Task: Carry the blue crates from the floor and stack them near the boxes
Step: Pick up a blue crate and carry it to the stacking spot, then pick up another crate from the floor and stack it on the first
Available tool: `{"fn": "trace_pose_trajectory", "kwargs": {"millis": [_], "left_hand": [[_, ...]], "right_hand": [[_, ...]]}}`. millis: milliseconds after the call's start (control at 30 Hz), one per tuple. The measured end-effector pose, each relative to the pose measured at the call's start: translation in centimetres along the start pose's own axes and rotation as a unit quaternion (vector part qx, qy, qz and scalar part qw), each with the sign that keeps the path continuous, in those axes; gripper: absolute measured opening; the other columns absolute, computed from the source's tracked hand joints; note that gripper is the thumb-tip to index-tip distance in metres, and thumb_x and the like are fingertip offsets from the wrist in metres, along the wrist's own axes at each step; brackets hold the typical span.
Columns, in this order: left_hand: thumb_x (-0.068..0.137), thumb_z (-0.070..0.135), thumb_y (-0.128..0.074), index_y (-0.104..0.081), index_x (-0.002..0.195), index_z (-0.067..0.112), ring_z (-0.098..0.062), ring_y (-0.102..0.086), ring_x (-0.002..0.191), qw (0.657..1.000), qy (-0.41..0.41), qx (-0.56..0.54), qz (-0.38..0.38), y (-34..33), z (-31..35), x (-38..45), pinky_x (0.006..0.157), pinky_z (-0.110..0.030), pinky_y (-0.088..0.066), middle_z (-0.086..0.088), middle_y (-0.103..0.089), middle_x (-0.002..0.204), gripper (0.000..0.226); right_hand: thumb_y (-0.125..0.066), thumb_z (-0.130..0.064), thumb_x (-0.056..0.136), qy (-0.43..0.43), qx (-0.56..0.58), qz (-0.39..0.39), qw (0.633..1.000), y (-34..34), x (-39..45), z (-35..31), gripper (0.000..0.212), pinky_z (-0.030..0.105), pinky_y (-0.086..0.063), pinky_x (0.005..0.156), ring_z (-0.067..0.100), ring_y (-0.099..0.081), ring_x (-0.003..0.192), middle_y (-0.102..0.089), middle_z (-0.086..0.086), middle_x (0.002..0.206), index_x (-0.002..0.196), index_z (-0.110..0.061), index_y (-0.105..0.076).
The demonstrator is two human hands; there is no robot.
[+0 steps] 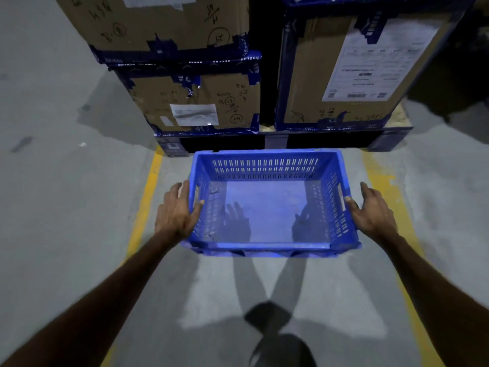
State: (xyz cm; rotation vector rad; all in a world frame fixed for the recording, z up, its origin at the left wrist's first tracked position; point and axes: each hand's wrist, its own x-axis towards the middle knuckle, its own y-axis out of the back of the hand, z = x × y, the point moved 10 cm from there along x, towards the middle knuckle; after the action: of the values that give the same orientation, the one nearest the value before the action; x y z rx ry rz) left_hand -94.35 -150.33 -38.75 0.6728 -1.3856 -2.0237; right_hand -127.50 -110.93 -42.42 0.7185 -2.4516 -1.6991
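Between both hands (177,210) (373,210), slotted rectangular blue plastic crate (267,157).

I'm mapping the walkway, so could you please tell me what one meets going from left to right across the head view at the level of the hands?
Left yellow floor line → left hand → blue crate → right hand → right yellow floor line.
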Motion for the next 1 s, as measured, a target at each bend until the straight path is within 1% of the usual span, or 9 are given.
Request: {"fn": "trace_pose_trajectory", "kwargs": {"millis": [67, 133, 300, 400, 633, 733, 833, 900, 1000], "left_hand": [[0.095, 0.062, -0.036, -0.033, 0.155, 0.013, -0.043, -0.047, 0.127, 1.0, -0.023, 0.006, -0.02, 2.3, 1.6, -2.1, 0.096, -0.057, -0.049, -0.019, -0.044, 0.147, 0.078], [0.097, 0.06, -0.036, -0.034, 0.155, 0.009, -0.043, -0.049, 0.124, 0.998, -0.047, -0.009, -0.039, 5.1, 3.3, -4.3, 0.097, -0.055, -0.05, -0.022, -0.046, 0.143, 0.077], [0.102, 0.044, -0.049, -0.038, 0.154, 0.003, -0.04, -0.052, 0.121, 0.99, -0.107, -0.065, -0.062, 15.3, 8.9, -10.3, 0.1, -0.043, -0.044, -0.021, -0.051, 0.138, 0.066], [0.101, 0.042, -0.052, -0.04, 0.154, 0.008, -0.036, -0.055, 0.118, 0.99, -0.085, -0.098, -0.062, 22.4, 12.2, -14.2, 0.1, -0.043, -0.047, -0.017, -0.053, 0.137, 0.064], [0.097, 0.042, -0.052, -0.046, 0.151, 0.009, -0.032, -0.052, 0.127, 0.988, -0.06, -0.129, -0.055, 37.2, 19.3, -23.9, 0.1, -0.043, -0.047, -0.014, -0.054, 0.137, 0.063], [0.098, 0.042, -0.052, -0.047, 0.15, 0.01, -0.031, -0.053, 0.125, 0.986, -0.053, -0.15, -0.056, 40.4, 20.5, -27.1, 0.1, -0.04, -0.045, -0.013, -0.055, 0.135, 0.061], [0.097, 0.044, -0.049, -0.047, 0.151, 0.012, -0.029, -0.051, 0.132, 0.979, -0.053, -0.174, -0.09, 41.3, 21.7, -29.0, 0.109, -0.04, -0.043, -0.012, -0.053, 0.14, 0.063], [0.098, 0.042, -0.05, -0.048, 0.151, 0.012, -0.033, -0.049, 0.136, 0.974, -0.077, -0.176, -0.117, 41.3, 23.2, -29.6, 0.111, -0.044, -0.042, -0.015, -0.053, 0.143, 0.061], [0.104, 0.033, -0.055, -0.044, 0.154, 0.012, -0.035, -0.043, 0.141, 0.966, -0.137, -0.161, -0.152, 41.4, 26.3, -29.9, 0.112, -0.044, -0.037, -0.017, -0.047, 0.151, 0.055]], "right_hand": [[-0.036, -0.061, 0.094, 0.017, 0.03, -0.009, 0.999, 2.8, -2.8, -1.8, 0.083, 0.055, -0.04, 0.107, 0.041, -0.043, 0.138, -0.041, 0.022, 0.154, 0.157, -0.008, -0.029], [-0.041, -0.057, 0.096, 0.018, 0.057, -0.021, 0.998, 5.8, -5.4, -3.3, 0.079, 0.054, -0.041, 0.108, 0.041, -0.045, 0.136, -0.045, 0.023, 0.15, 0.156, -0.006, -0.033], [-0.049, -0.054, 0.093, -0.004, 0.12, -0.027, 0.992, 16.1, -12.3, -7.2, 0.075, 0.052, -0.046, 0.104, 0.037, -0.056, 0.125, -0.054, 0.018, 0.141, 0.153, -0.011, -0.038], [-0.057, -0.036, 0.099, -0.023, 0.142, -0.021, 0.989, 23.5, -17.0, -9.3, 0.061, 0.046, -0.047, 0.102, 0.033, -0.059, 0.122, -0.057, 0.015, 0.14, 0.153, -0.012, -0.039], [-0.061, -0.031, 0.099, -0.089, 0.199, 0.018, 0.976, 37.8, -29.7, -11.4, 0.059, 0.04, -0.046, 0.101, 0.03, -0.062, 0.116, -0.061, 0.014, 0.134, 0.151, -0.011, -0.043], [-0.061, -0.033, 0.098, -0.122, 0.221, 0.04, 0.967, 40.6, -35.4, -10.7, 0.058, 0.044, -0.048, 0.102, 0.03, -0.062, 0.117, -0.061, 0.013, 0.133, 0.15, -0.013, -0.045], [-0.062, -0.033, 0.098, -0.16, 0.24, 0.08, 0.954, 42.8, -40.9, -9.6, 0.058, 0.042, -0.048, 0.101, 0.029, -0.062, 0.117, -0.061, 0.012, 0.134, 0.15, -0.014, -0.046], [-0.061, -0.034, 0.098, -0.191, 0.248, 0.11, 0.943, 44.2, -44.7, -8.6, 0.058, 0.041, -0.047, 0.101, 0.028, -0.061, 0.118, -0.059, 0.011, 0.135, 0.15, -0.014, -0.045], [-0.059, -0.038, 0.1, -0.23, 0.241, 0.146, 0.931, 45.7, -50.6, -7.4, 0.059, 0.044, -0.047, 0.102, 0.026, -0.059, 0.122, -0.057, 0.01, 0.139, 0.151, -0.015, -0.043]]}}
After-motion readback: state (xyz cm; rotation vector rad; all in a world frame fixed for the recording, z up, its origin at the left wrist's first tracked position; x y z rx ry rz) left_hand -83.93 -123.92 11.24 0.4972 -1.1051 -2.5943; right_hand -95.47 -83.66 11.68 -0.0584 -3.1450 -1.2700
